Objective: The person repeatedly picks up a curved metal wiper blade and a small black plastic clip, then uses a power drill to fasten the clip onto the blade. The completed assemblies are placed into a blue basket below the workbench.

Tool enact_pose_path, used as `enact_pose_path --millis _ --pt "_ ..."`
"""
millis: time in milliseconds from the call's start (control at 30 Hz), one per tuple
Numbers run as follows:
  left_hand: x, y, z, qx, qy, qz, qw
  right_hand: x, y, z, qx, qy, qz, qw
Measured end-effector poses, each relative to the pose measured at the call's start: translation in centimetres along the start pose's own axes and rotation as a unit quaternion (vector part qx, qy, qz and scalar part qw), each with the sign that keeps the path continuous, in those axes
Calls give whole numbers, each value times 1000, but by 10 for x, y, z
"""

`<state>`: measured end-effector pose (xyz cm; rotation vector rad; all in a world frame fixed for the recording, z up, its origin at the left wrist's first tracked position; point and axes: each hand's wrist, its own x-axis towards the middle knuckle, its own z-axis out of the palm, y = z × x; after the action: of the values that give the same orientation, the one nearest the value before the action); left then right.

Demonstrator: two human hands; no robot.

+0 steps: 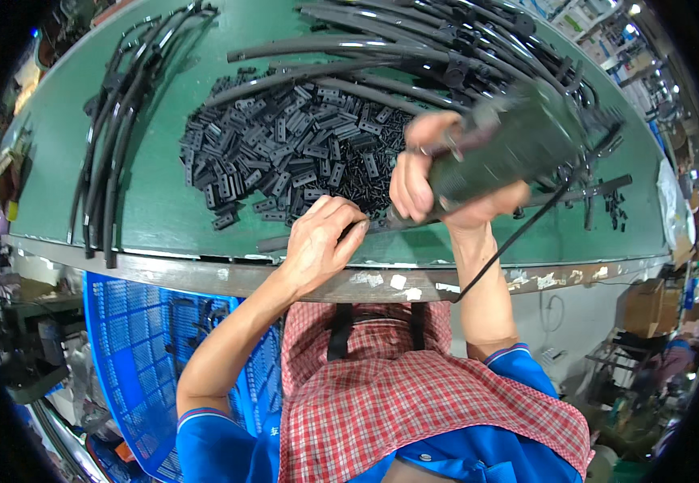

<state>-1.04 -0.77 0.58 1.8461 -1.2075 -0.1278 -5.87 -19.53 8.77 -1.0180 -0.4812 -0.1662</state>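
Observation:
My right hand (pixel 426 169) is wrapped round a dark green corded power screwdriver (pixel 519 141), blurred by motion. The tool's front end points down and left, toward my left hand. Near the table's front edge, my left hand (pixel 325 241) is closed with thumb and fingers on a black tube (pixel 273 244), whose end sticks out to the left. Exactly where the screwdriver's tip meets the tube is hard to make out. Just beyond both hands lies a heap of small black plates with holes (pixel 285 149), with many small dark screws (pixel 366 177) on its right side.
Long curved black tubes (pixel 333 46) lie stacked at the back right, and a smaller bundle of tubes (pixel 120 137) lies at the left. Small black pieces (pixel 615 209) are scattered at the right of the green table (pixel 51 201). A blue basket (pixel 128 354) stands below the table edge.

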Motion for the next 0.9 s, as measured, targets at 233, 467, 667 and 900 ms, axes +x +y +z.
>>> enact_pose_path --millis 233,467,667,900 --pt "17 23 3 197 -97 111 969 -71 -26 8 118 232 -190 947" --pt "7 32 -89 190 -24 47 980 -191 -34 15 112 377 -161 905" --pt "-41 -102 -249 382 316 -154 855 -215 -42 -28 154 470 -197 846" --pt "-46 -136 -306 607 144 -279 730 -205 -39 -39 180 527 -177 812"
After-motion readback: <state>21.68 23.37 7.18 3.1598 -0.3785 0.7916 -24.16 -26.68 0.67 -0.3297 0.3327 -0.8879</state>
